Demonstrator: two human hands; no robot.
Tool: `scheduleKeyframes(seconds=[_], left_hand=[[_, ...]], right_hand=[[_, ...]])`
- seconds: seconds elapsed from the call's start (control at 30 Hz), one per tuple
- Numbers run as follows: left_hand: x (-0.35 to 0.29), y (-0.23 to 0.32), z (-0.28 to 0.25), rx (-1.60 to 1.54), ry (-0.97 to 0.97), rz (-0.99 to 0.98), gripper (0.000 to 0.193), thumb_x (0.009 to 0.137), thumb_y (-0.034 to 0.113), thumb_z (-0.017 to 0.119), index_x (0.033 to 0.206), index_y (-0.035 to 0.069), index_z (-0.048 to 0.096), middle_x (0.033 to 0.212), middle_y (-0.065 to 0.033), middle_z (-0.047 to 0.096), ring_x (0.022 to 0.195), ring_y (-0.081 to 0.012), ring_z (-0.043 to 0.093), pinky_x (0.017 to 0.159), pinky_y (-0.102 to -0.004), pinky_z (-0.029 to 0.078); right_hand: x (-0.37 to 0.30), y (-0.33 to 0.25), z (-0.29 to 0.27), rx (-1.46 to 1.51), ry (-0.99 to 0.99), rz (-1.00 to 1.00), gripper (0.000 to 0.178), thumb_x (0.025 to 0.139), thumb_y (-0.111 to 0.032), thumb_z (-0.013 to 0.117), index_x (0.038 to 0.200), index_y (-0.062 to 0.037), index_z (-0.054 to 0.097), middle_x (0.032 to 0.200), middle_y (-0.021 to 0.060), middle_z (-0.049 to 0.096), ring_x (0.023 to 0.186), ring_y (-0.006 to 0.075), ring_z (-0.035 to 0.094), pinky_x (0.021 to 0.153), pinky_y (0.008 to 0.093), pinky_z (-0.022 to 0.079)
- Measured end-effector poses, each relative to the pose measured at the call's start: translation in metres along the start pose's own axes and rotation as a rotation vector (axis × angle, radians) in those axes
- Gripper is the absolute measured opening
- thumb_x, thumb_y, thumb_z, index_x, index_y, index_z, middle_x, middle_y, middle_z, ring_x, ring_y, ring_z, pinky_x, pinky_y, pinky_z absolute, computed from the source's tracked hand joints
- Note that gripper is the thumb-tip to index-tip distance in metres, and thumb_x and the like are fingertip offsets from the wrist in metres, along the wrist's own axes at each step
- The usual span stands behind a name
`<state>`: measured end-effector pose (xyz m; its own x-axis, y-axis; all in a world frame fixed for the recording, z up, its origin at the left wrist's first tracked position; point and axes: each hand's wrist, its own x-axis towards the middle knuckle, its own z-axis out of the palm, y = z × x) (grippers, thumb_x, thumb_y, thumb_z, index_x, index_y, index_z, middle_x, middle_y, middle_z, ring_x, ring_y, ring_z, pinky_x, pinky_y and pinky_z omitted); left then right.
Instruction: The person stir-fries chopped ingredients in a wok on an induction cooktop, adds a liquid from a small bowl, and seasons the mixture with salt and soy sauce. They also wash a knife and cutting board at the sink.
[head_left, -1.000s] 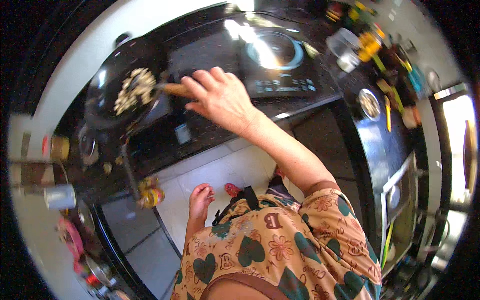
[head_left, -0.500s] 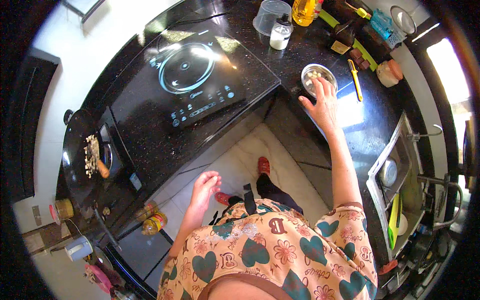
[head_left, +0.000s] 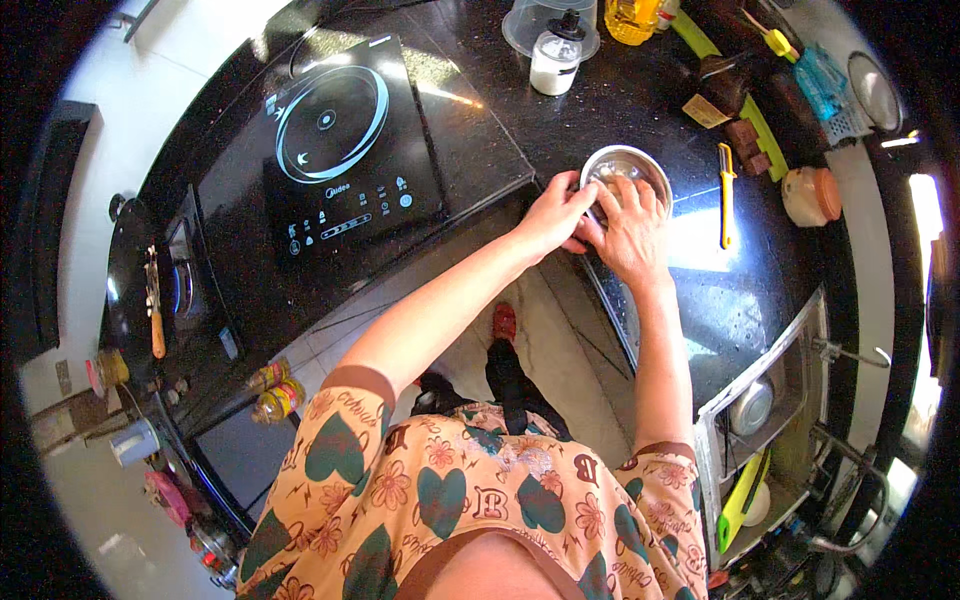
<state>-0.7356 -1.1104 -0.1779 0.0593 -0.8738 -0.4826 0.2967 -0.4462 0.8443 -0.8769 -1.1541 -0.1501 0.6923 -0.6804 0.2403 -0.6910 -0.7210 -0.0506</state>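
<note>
A small round metal bowl (head_left: 653, 166) sits on the black counter near its front edge, with pale pieces partly visible inside. My left hand (head_left: 555, 213) grips the bowl's near left side, thumb at the rim. Over the near rim, my right hand (head_left: 633, 235) reaches in, its fingers apart and their tips down inside the bowl. The right thumb is spread toward my left hand. The two hands nearly meet at the near side of the bowl, and my right hand hides much of what lies inside.
Right of the bowl lies a yellow peeler (head_left: 726, 195). Behind stand a white-filled jar (head_left: 555, 62) and an oil bottle (head_left: 632, 20). An induction cooktop (head_left: 345, 150) is to the left, with a dark wok (head_left: 130, 270) beyond. The sink (head_left: 770, 420) is at right.
My left hand has come up from near my body to the bowl and taken hold of it. My right hand has dipped further in, its thumb nearer the left hand.
</note>
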Motion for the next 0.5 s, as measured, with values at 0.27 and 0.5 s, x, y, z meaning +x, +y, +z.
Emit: scheduleKeyframes(seconds=[0.27, 0.5], left_hand=[[0.046, -0.017, 0.01, 0.057, 0.172, 0.043, 0.032, 0.089, 0.017, 0.047, 0.113, 0.001, 0.06, 0.097, -0.0087, 0.064, 0.076, -0.0159, 0.06, 0.064, -0.0317, 0.051], [-0.025, 0.013, -0.014, -0.224, 0.145, -0.057, 0.034, 0.09, 0.018, 0.042, 0.121, 0.005, 0.05, 0.096, -0.0069, 0.058, 0.067, -0.0122, 0.056, 0.052, -0.0267, 0.05]], right_hand=[[0.004, 0.003, 0.003, 0.111, -0.033, -0.033, 0.039, 0.084, -0.048, 0.06, 0.099, -0.0116, 0.064, 0.096, 0.0091, 0.06, 0.088, 0.0299, 0.058, 0.071, 0.0446, 0.045], [0.011, -0.037, -0.035, 0.201, -0.045, -0.209, 0.038, 0.085, -0.046, 0.059, 0.097, -0.0113, 0.065, 0.094, 0.0076, 0.06, 0.088, 0.0288, 0.056, 0.072, 0.0426, 0.045]])
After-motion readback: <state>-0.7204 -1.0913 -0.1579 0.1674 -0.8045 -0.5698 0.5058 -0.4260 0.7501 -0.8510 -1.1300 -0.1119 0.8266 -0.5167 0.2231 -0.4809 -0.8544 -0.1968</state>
